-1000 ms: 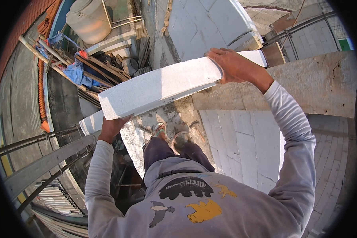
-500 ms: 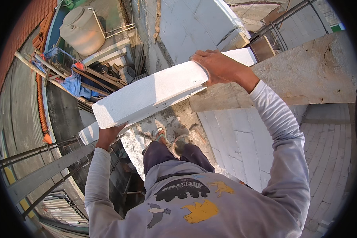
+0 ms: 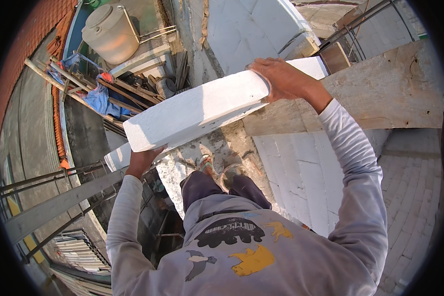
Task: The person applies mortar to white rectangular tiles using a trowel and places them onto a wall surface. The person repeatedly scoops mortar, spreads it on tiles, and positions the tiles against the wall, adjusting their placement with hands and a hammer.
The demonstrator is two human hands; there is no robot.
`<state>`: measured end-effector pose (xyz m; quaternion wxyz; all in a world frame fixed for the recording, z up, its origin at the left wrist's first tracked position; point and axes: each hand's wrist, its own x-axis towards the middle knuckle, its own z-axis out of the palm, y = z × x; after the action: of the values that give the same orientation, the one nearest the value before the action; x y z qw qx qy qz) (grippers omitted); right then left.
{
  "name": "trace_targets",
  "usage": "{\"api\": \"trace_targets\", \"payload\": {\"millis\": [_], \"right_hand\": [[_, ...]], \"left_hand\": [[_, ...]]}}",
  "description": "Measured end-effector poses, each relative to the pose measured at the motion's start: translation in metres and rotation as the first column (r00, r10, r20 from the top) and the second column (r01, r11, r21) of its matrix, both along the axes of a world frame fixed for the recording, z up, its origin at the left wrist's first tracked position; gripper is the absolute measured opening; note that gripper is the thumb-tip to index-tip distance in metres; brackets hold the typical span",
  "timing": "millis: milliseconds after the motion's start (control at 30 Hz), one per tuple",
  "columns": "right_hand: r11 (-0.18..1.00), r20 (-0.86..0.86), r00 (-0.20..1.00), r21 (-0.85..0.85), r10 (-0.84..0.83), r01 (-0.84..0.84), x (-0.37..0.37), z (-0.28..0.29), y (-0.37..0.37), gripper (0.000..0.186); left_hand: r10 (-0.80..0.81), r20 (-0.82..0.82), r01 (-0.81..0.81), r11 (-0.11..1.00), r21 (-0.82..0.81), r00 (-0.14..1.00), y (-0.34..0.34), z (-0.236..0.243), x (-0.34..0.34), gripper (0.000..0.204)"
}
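A long white lightweight block (image 3: 192,111) lies across in front of me, tilted up toward its right end. My right hand (image 3: 285,83) is wrapped over its right end, fingers on the far top side. At the lower left end, my left hand (image 3: 144,160) grips from below and the near side, its fingers partly hidden under the block. Beneath the held block, other white blocks (image 3: 311,68) form a row that shows past both ends.
A wooden board (image 3: 355,93) extends to the right. Metal bars and a grey beam (image 3: 64,202) run at the lower left. Beyond the wall are a water tank (image 3: 111,37), loose timber and blue tarp (image 3: 101,101). My sandalled feet stand on a mortar-strewn surface (image 3: 232,143).
The view has shifted slightly, so the scene sits a little further right. Both hands keep their hold on the block, which shows little movement against the row beneath.
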<state>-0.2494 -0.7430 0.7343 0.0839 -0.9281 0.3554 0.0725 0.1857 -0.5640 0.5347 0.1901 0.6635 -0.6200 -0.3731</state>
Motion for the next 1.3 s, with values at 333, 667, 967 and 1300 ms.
{"api": "trace_targets", "payload": {"millis": [333,667,967,1300], "right_hand": [[0.992,-0.059,0.994,0.082,-0.094,0.099,0.008,0.012,0.004,0.095],[0.987,-0.093,0.991,0.125,-0.093,0.105,0.008,0.011,0.000,0.096],[0.988,-0.088,0.992,0.118,-0.094,0.104,0.010,0.013,0.001,0.093],[0.984,-0.164,0.978,0.105,-0.126,0.144,0.017,0.019,0.002,0.099]], "left_hand": [[-0.051,0.024,0.053,0.994,-0.096,0.998,-0.001,-0.003,-0.001,0.053],[-0.003,-0.030,0.000,0.992,-0.125,1.000,-0.001,-0.009,-0.003,0.059],[-0.035,-0.023,0.033,0.995,-0.098,0.999,0.002,-0.014,0.002,0.056],[-0.065,-0.086,0.058,0.995,-0.087,0.994,0.003,-0.032,0.013,0.057]]}}
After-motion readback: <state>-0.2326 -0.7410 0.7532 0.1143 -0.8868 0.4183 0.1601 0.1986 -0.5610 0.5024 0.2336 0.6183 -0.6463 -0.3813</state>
